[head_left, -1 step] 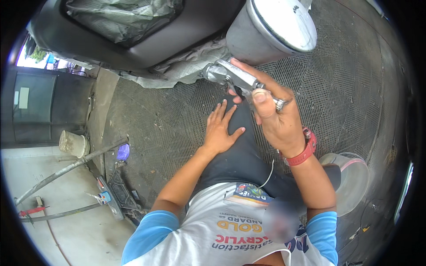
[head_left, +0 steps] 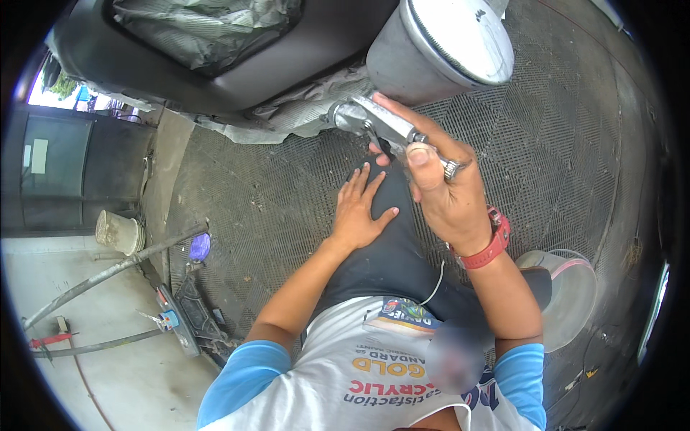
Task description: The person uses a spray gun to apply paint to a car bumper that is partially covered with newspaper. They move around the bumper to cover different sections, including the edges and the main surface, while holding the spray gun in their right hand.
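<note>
My right hand (head_left: 456,201) is wrapped around a silver spray gun (head_left: 388,123), thumb toward its rear knobs and fingers around the handle and trigger. A large metal paint cup (head_left: 402,61) with a white lid (head_left: 478,39) stands above the gun body. The gun's nozzle end points left, toward a dark grey vehicle panel (head_left: 251,86) edged with masking paper (head_left: 302,118). My left hand (head_left: 357,212) lies flat on my dark trouser leg (head_left: 388,251), fingers spread, holding nothing.
To my right stands a translucent bucket (head_left: 571,302). Left of me are a dirty white bucket (head_left: 118,231), a purple item (head_left: 200,246), a grey pole (head_left: 115,273) and a dark metal stand (head_left: 194,309). Ridged dark matting (head_left: 251,194) covers the floor. More crumpled masking paper (head_left: 208,29) fills the panel's opening.
</note>
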Demonstrator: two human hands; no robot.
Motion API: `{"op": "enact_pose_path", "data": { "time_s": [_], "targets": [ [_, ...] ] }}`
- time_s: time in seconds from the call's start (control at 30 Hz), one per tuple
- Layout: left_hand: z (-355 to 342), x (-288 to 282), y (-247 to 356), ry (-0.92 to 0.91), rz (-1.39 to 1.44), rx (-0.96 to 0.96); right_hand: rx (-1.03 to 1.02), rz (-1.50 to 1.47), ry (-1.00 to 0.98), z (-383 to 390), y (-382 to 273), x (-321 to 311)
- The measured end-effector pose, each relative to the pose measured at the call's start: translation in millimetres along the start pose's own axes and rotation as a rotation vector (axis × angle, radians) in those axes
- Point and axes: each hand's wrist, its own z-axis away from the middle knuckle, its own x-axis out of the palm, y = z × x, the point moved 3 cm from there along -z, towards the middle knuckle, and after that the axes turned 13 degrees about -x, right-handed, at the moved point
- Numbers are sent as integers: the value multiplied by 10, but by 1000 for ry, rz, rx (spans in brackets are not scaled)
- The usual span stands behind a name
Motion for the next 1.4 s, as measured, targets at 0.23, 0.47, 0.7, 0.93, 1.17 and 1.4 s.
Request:
{"op": "enact_pose_path", "data": {
  "time_s": [0.23, 0.47, 0.7, 0.93, 1.17, 1.4],
  "targets": [
    [-87, -24, -47, -35, 115, -47, -60, -5, -50, -285, 19, 446],
    [-131, 126, -179, -64, 83, -35, 3, -113, 22, -446, -118, 613],
    [-120, 88, -113, -46, -3, -18, -41, 163, 212, -503, -235, -64],
    [-96, 49, -75, -53, 17, -8, -102, 410, 340, -431, -532, -601],
    [-104, 82, -22, -66, 20, 0, -40, 217, 173, -552, -607, -354],
    [-70, 59, -69, -41, 20, -4, -74, 366, 317, -900, -755, -947]
  ]
}}
